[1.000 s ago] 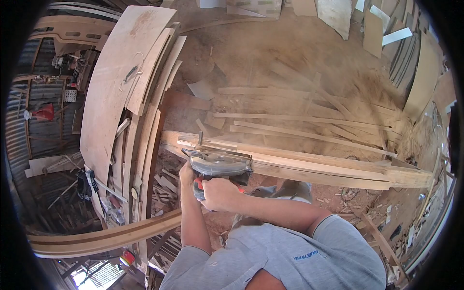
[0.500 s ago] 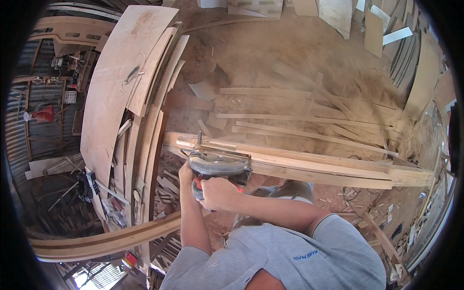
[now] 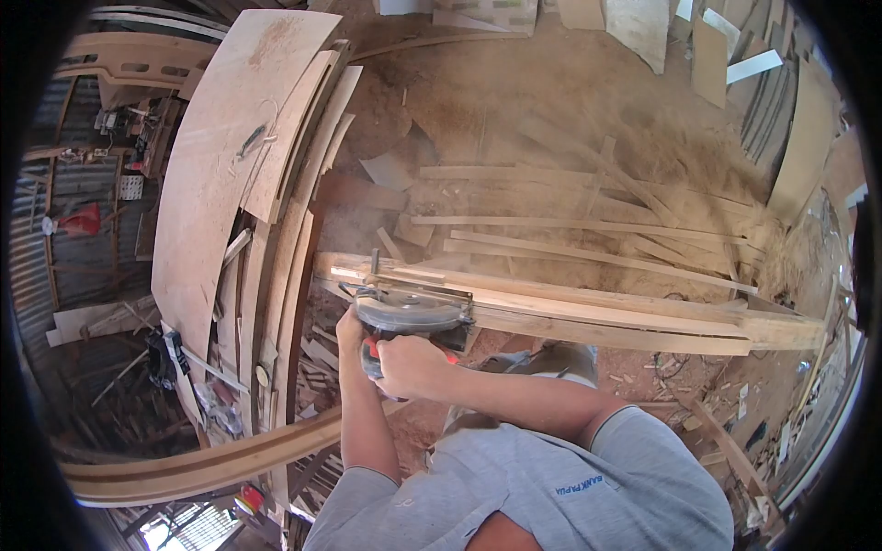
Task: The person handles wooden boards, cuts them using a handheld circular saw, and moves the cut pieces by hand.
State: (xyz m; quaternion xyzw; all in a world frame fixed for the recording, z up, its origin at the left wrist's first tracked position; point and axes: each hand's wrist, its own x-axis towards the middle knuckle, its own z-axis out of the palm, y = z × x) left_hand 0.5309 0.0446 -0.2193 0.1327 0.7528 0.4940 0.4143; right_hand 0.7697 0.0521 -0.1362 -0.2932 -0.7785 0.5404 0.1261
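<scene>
A circular saw (image 3: 412, 314) with a grey guard rests on a long wooden board (image 3: 606, 309), toward its left end. My right hand (image 3: 413, 366) is closed round the saw's red-and-dark rear handle. Against the saw's left side, my left hand (image 3: 350, 332) is closed on its front part; its fingers are mostly hidden behind the tool. The board lies on a rough timber beam (image 3: 785, 331), running left to right in front of my body. The blade cannot be seen.
Stacked plywood sheets (image 3: 234, 156) stand close on the left. Loose wood strips (image 3: 588, 257) lie on the dusty ground beyond the beam. A curved timber (image 3: 211, 459) crosses at lower left. Offcuts (image 3: 744, 441) litter the right, and sheet pieces (image 3: 634, 32) lean at the back.
The saw and both my hands have shifted slightly left along the board. My grip looks the same, and dust still hangs over the ground.
</scene>
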